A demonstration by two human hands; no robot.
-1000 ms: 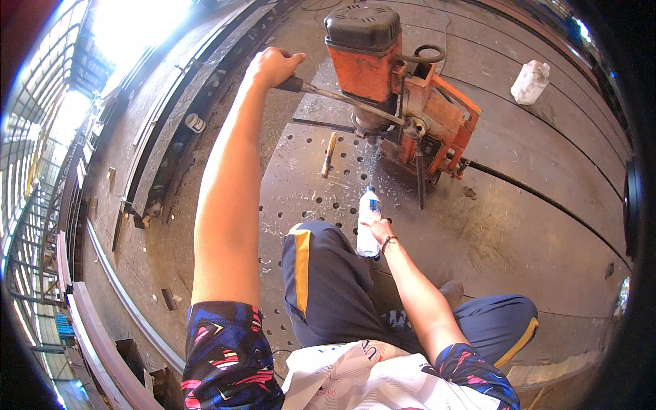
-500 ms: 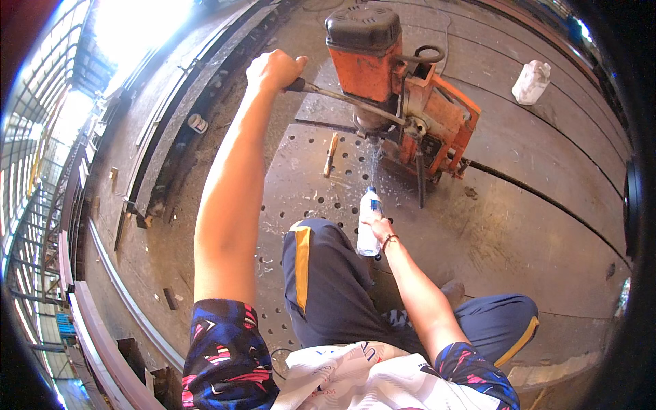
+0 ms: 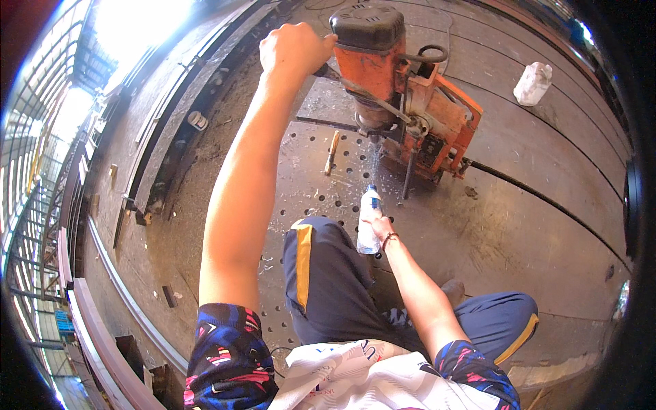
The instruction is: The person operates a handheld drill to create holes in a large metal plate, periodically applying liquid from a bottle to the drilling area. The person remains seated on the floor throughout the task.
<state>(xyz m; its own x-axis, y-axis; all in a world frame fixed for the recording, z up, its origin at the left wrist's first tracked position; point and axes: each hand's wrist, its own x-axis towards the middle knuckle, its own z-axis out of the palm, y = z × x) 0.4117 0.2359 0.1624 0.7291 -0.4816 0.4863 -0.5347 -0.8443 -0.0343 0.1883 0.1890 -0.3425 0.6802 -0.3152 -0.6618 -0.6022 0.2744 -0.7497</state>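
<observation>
An orange magnetic drill (image 3: 369,72) with a black cap stands on a steel plate (image 3: 519,239). My left hand (image 3: 292,51) is closed on the black grip of the drill's feed lever (image 3: 393,108), beside the motor housing. Lower down, my right hand (image 3: 380,227) is wrapped round a clear plastic bottle (image 3: 369,217) with a blue cap. The bottle points up toward the drill, and a thin spray of liquid runs between its tip and the cutter area. The cutter itself is hard to make out beneath the housing.
A brush (image 3: 331,153) lies left of the drill on the perforated part of the plate, among scattered metal chips. A whitish plastic container (image 3: 532,84) stands far right. Long steel beams and a white tub (image 3: 197,121) are at the left. My bent knees flank the bottle.
My left hand has moved farther away and slightly right, swinging the feed lever upward. A lower spoke of the lever has shifted left. My right hand and the bottle have barely moved.
</observation>
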